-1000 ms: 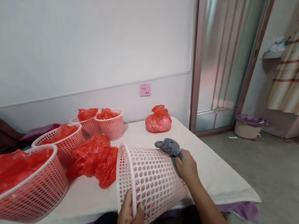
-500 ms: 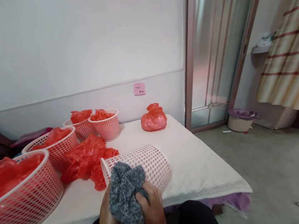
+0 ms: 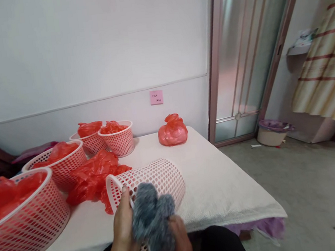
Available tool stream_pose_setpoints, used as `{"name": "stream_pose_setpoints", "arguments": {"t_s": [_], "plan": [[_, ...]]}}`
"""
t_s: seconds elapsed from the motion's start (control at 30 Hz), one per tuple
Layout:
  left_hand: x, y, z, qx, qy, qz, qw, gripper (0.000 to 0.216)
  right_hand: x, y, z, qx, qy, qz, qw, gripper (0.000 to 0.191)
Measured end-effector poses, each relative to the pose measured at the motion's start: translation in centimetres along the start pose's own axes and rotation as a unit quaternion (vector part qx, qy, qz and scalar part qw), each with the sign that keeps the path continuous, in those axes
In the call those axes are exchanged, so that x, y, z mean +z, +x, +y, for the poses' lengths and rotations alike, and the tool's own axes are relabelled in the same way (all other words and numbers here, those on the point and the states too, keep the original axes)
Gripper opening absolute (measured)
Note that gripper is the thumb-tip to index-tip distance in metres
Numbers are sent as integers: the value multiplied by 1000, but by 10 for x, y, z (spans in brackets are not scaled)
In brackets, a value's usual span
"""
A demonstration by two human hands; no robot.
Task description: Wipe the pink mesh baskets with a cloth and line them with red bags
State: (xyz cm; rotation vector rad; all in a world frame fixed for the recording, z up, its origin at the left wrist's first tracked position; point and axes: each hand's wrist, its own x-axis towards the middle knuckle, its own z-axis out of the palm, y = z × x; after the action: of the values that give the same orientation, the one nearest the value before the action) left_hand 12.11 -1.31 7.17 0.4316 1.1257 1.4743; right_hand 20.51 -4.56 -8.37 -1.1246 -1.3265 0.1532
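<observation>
A pink perforated basket (image 3: 161,178) lies on its side at the near edge of the white-covered table (image 3: 223,191), its open mouth toward me. My left hand (image 3: 123,227) grips the basket's rim, thumb up over the edge. My right hand (image 3: 178,245) clutches a bunched grey fuzzy cloth (image 3: 152,216) and presses it against the basket's mouth. The cloth hides much of the rim and part of both hands.
A crumpled red plastic bag (image 3: 93,178) lies left of the basket. Several pink baskets lined with red bags (image 3: 20,214) (image 3: 117,137) stand along the left and back. A tied red bag (image 3: 172,132) sits near the wall. A glass door and a floor basin (image 3: 272,131) are to the right.
My right hand carried the grey cloth from the basket's far end around to its mouth. The basket turned and its mouth now faces me; the left hand stays on the rim.
</observation>
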Motion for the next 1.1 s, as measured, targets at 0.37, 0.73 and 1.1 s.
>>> {"name": "stream_pose_setpoints", "arguments": {"t_s": [0.37,0.73,1.1], "plan": [[9,-3,-4,-78,-28,-185,979,29,-12,29,-36,46,9,-16,999,52],[-67,-22,-77,72,275,-295,912,43,-48,79,-58,199,128,-81,968,37],[-65,-27,-64,146,231,-134,953,23,-40,87,40,-5,-159,2,987,51]]}}
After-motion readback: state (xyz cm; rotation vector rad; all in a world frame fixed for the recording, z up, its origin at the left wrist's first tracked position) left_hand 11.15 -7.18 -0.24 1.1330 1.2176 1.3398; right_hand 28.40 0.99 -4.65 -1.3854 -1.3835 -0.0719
